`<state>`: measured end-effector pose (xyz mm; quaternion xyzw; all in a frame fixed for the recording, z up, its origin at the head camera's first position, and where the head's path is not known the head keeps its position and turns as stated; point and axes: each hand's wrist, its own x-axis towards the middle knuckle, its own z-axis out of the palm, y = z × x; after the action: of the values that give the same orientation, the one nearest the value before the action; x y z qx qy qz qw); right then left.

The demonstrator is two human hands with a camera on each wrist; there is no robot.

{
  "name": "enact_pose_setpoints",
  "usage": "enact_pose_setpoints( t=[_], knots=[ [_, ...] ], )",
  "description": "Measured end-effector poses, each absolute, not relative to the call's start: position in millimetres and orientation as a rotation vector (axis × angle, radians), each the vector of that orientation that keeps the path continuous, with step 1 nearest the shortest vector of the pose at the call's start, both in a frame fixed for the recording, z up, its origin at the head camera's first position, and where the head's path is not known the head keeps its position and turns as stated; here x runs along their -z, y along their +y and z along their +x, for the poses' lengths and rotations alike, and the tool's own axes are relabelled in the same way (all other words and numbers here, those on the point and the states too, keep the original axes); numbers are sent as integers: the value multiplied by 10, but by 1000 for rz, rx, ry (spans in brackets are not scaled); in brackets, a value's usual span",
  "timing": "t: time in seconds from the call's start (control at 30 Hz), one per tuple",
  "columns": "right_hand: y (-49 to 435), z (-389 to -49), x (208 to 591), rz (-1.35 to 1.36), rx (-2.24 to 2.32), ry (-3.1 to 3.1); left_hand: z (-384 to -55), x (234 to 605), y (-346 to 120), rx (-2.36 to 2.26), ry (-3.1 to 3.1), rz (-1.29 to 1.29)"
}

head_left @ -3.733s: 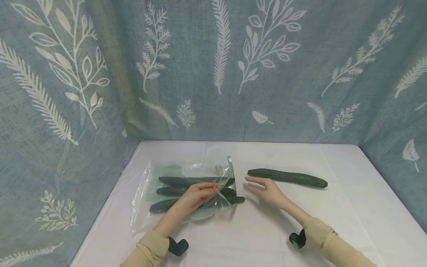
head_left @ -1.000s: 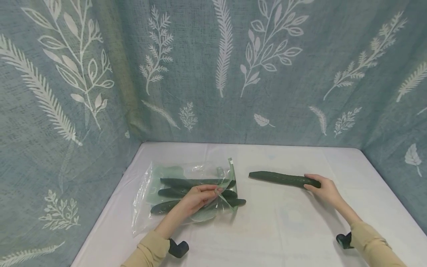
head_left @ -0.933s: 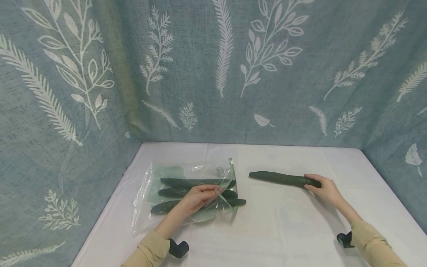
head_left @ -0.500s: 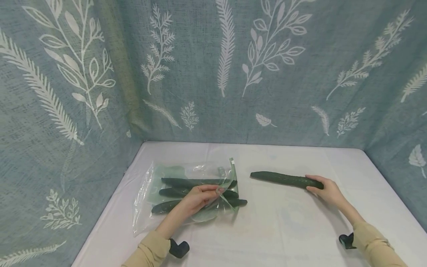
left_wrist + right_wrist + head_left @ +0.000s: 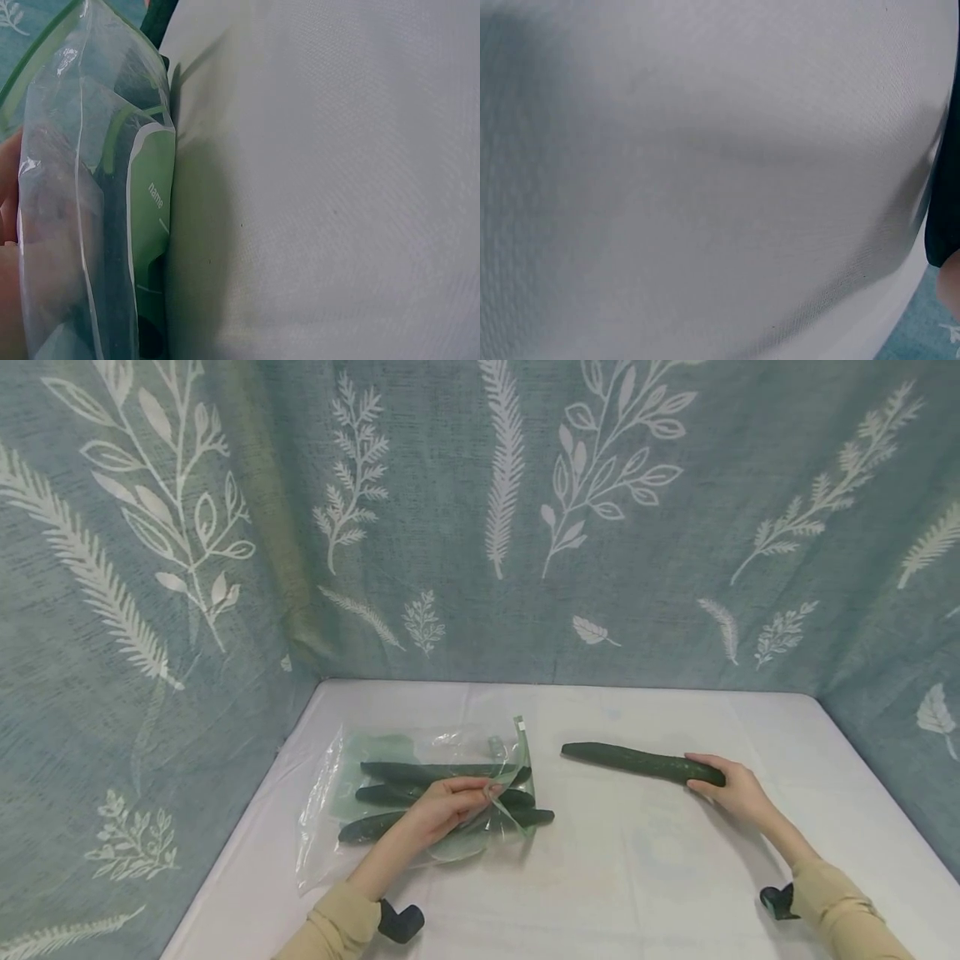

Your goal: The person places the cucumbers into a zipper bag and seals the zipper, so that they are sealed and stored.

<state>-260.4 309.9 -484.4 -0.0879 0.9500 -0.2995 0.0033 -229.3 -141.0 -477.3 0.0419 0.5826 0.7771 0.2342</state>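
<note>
A clear plastic zip bag (image 5: pixel 375 750) with green print lies on the left of the table, its mouth toward the right. My left hand (image 5: pixel 442 806) pinches the green edge of that mouth. Three dark green cucumbers (image 5: pixel 367 828) lie side by side in the bag, partly hidden by this hand; the nearest pokes out at the mouth. Farther right, my right hand (image 5: pixel 738 789) grips the right end of a separate cucumber (image 5: pixel 626 758), which points left toward the bag. The left wrist view shows the bag (image 5: pixel 56 157) close up. At the right wrist view's edge, only part of the held cucumber (image 5: pixel 945 202) appears.
White cloth (image 5: pixel 645 877) covers the table. A blue-green curtain (image 5: pixel 450 510) with white leaf patterns stands behind it and along both sides. Black wrist cameras (image 5: pixel 401 922) hang under the forearms.
Since the oldest frame, my right hand has moved right from beside the bag's mouth and taken hold of the loose cucumber's right end. My left hand keeps its pinch.
</note>
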Motion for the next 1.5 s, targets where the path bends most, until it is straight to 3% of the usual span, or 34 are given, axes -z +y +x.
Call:
enact_pose_setpoints(
  t=[1.5],
  knots=[
    [2899, -2461, 4849, -189, 1173, 3057, -2307, 4811, -1439, -2118, 1606, 149]
  ],
)
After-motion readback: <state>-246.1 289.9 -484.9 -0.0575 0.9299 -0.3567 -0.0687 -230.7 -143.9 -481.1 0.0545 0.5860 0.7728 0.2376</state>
